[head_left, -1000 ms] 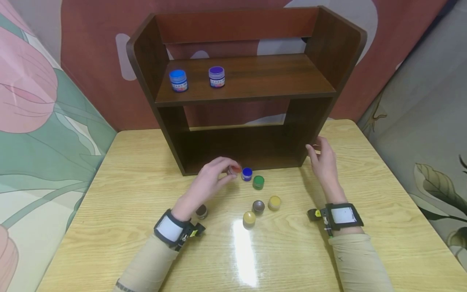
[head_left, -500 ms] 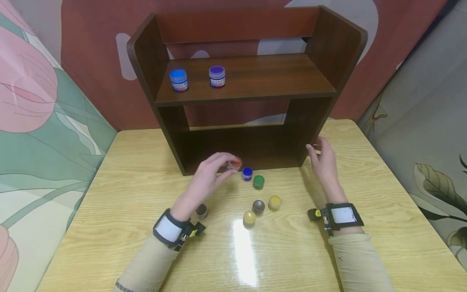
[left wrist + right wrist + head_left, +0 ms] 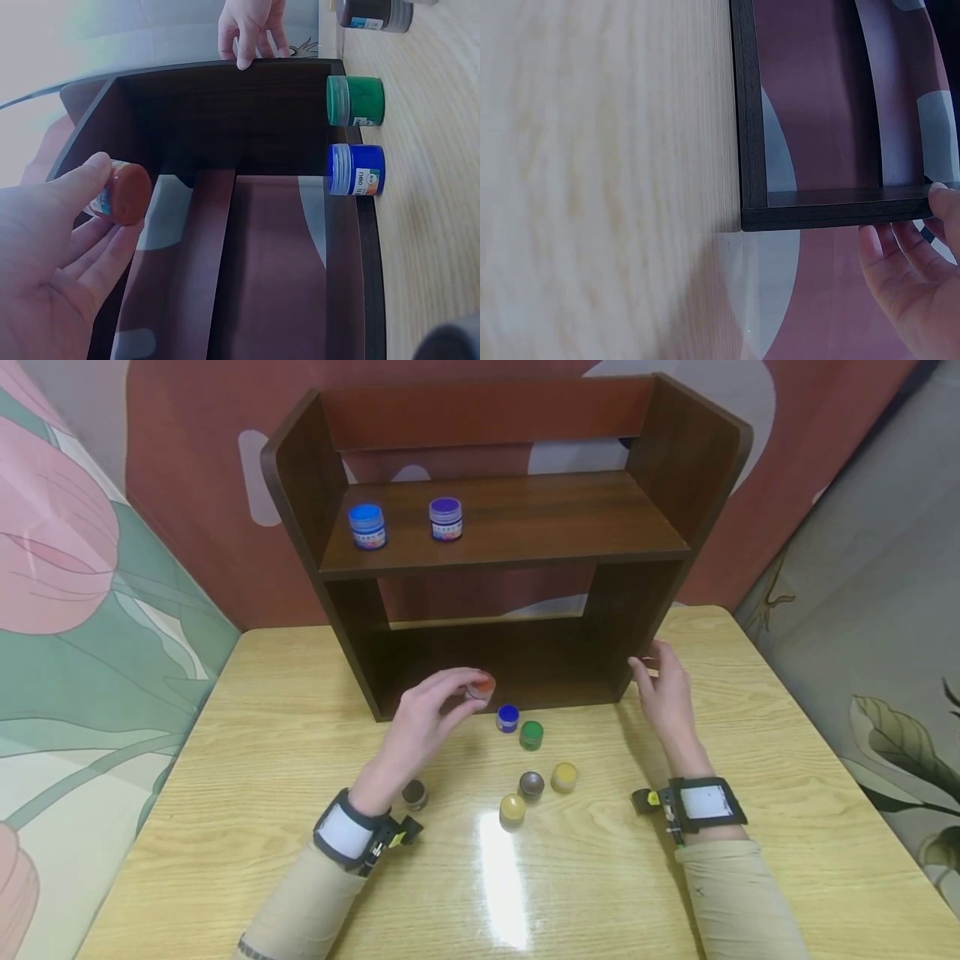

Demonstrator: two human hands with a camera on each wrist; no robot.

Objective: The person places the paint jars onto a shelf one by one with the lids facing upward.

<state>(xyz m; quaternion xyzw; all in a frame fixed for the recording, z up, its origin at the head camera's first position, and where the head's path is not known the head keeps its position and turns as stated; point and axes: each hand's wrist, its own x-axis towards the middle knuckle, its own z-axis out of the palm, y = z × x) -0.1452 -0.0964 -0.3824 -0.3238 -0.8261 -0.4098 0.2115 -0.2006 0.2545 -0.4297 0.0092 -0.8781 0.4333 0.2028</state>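
Observation:
My left hand pinches a small paint jar with an orange-red lid between thumb and fingers, in front of the lower opening of a dark brown wooden shelf. The left wrist view shows this orange-red jar turned on its side. My right hand holds the shelf's right side panel; in the right wrist view its thumb lies at the front edge and the fingers along the outer face. Below the left hand's jar, a dark blue jar and a green jar stand on the table.
On the upper shelf board stand a light blue jar and a purple jar. Nearer on the wooden table are a grey-lidded jar, two yellow jars and a dark jar beside the left wrist.
My left hand has lifted the orange-red jar and moved it slightly up toward the shelf, tilting it on the way. The right hand stays on the side panel.

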